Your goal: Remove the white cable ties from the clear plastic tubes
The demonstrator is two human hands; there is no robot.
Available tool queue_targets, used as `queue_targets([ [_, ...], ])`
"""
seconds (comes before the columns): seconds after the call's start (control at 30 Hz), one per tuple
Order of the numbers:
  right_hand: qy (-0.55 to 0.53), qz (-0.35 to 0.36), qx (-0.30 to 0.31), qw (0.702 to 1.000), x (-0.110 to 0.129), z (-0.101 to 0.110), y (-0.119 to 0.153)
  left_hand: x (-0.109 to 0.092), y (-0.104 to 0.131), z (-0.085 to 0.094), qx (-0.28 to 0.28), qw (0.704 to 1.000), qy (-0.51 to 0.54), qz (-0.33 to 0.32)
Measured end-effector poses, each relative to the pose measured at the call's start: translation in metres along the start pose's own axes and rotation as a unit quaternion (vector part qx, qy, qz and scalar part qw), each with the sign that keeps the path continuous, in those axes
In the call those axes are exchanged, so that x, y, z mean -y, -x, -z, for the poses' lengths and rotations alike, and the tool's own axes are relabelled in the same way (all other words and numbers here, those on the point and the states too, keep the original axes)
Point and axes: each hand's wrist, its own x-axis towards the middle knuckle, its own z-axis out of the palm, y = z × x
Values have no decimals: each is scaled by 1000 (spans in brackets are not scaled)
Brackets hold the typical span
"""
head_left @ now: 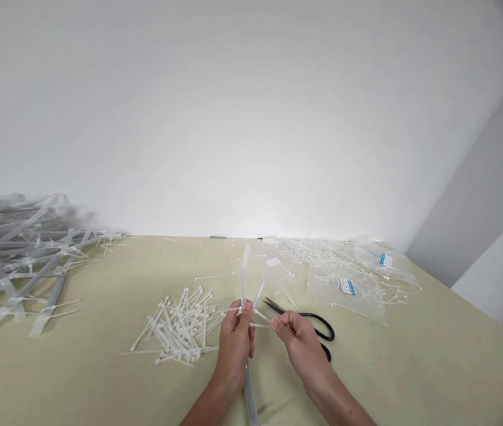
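Observation:
My left hand (237,337) is closed around a translucent plastic strip (250,395), which runs upright through its grip, with its upper end above the fingers and its lower end below. White cable ties cross the strip at the fingertips. Just to the right, my right hand (298,343) pinches the tail of a cable tie (262,316) between thumb and forefinger. Black-handled scissors (320,322) lie behind the right hand, partly hidden by it. Left of my left hand is a loose heap of white cable ties (183,325).
A tall pile of tied translucent strips (25,260) occupies the table's left side. At the back right lie clear plastic bags (349,299) with blue-and-white labels and more scattered cable ties (311,251). A white wall (251,118) rises behind the table (429,355).

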Motion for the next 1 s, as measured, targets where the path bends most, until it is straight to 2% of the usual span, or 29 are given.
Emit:
queue_targets([
  [0.2,3,2,21,1000,-8,3,-10,-9,7,0,27,988,136,73],
  [0.37,4,14,50,999,-7,4,-8,-11,7,2,35,990,122,66],
  [0.5,-48,-22,70,996,-6,2,-4,-13,8,3,36,991,105,74],
  [0.67,-120,-47,34,991,-11,1,-6,-11,5,7,63,990,97,81],
  [0.8,-160,-54,6,986,-18,4,-10,-9,0,12,101,987,93,89],
  [1.0,-255,-93,32,962,-16,4,-12,-18,2,15,198,964,147,98],
])
